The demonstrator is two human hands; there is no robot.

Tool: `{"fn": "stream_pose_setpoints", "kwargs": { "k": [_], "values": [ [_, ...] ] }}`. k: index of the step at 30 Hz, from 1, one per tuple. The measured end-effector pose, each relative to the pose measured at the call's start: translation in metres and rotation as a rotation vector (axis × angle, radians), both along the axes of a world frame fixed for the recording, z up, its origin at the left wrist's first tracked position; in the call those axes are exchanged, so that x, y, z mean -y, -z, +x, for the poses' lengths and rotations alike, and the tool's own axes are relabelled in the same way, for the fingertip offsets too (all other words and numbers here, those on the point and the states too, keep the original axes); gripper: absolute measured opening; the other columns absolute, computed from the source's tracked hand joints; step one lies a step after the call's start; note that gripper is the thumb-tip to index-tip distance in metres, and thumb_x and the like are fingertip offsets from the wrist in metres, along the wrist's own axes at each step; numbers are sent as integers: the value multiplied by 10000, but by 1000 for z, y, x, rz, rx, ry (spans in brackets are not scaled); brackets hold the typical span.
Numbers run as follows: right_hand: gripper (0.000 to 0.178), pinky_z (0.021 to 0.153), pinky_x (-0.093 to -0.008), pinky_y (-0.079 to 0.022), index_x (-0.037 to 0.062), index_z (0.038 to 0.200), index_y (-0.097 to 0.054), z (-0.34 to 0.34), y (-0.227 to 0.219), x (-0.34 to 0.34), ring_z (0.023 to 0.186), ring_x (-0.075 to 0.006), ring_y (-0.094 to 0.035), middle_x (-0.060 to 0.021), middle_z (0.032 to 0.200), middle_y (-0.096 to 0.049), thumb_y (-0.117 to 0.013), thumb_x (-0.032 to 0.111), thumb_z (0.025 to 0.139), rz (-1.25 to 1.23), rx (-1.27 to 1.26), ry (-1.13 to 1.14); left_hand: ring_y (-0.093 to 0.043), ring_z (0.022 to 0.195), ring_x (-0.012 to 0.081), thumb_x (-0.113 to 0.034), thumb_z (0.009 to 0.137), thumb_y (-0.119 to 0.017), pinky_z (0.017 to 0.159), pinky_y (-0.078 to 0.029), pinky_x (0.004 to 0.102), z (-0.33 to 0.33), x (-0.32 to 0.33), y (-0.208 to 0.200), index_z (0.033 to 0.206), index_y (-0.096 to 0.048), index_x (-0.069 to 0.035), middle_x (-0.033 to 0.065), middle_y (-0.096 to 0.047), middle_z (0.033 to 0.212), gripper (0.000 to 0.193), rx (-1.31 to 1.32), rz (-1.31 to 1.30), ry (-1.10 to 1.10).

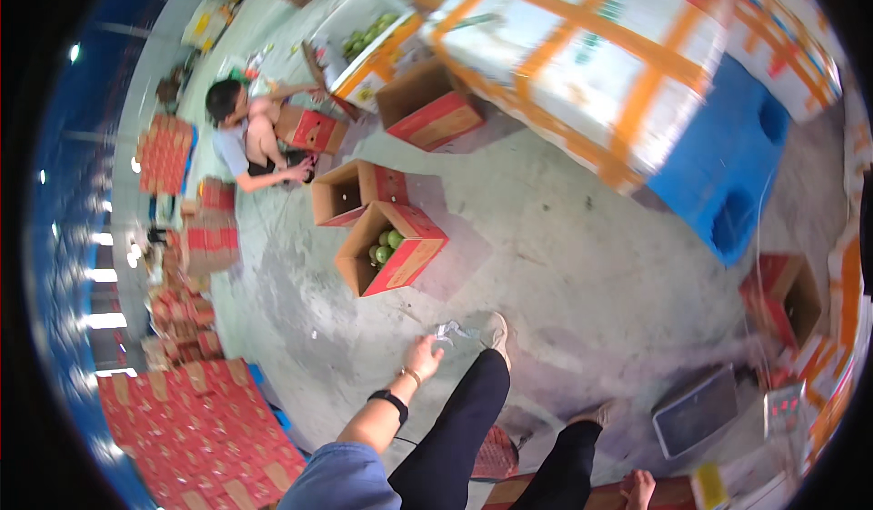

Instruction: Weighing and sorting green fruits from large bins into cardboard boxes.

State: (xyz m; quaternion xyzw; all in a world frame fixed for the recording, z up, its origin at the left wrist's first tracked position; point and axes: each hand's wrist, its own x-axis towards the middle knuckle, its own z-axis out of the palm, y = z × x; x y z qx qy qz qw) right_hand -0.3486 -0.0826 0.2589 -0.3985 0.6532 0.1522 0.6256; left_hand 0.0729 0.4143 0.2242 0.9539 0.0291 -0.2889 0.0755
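Note:
My left hand (423, 359) reaches out over the floor in front of my left knee, its thumb apart from the fingers and nothing plainly held. Just beyond its fingertips is a crumpled strip of clear plastic (459, 331); whether they touch, I cannot tell. Low at the bottom right, my right hand (639, 488) is curled, by a red-brown cardboard box (671, 494) beside my right leg. What it holds, if anything, is hidden. Ahead stands an open red carton (411, 257) with several green round fruits (386, 247) inside.
Another open carton (384, 183) touches the fruit carton. At the far left a person (259, 137) crouches by a carton. Large taped white foam boxes (582, 46) rest on a blue pallet (727, 165). A scale (696, 410) is at right, stacked red cartons (200, 437) at left.

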Motion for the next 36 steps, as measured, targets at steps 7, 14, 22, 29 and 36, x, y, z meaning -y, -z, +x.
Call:
{"fn": "stream_pose_setpoints", "kwargs": {
  "k": [7,14,22,29,36],
  "values": [
    [147,520,-294,-499,59,884,-606,141,-33,-90,563,-142,-587,-59,707,-636,-564,199,897,6,-211,-504,-579,1012,337,-228,728,-704,844,-482,431,178,-152,83,1125,-582,-45,158,-625,1027,454,246,445,-261],
    [120,583,-328,-508,30,898,-615,362,9,-202,637,-234,-628,-98,745,-643,-602,121,821,-202,164,-1079,-676,738,292,-119,698,-582,647,-542,412,199,-122,94,722,-713,-93,117,-685,767,136,-154,52,639],
    [408,812,-344,-451,64,1078,-591,495,-28,-237,1031,-255,-540,-66,968,-610,-668,215,707,-824,710,-2045,-656,653,306,-201,690,-603,593,-520,429,93,62,-10,633,-698,-87,128,-638,633,160,-306,-419,484],
    [229,666,-387,-547,112,758,-694,267,-49,-73,776,-261,-679,-107,834,-675,-528,258,819,-307,78,-2218,-643,704,164,-203,729,-601,548,-474,344,-48,294,-51,717,-725,-180,-29,-667,701,127,-213,-686,1611],
    [231,606,-405,-523,85,660,-670,56,-43,103,681,-279,-660,-113,708,-664,-538,228,784,-512,-98,-1779,-588,838,223,-154,780,-538,697,-484,349,-127,429,-69,867,-631,-120,42,-589,865,131,3,-971,1149]
  ]
}}
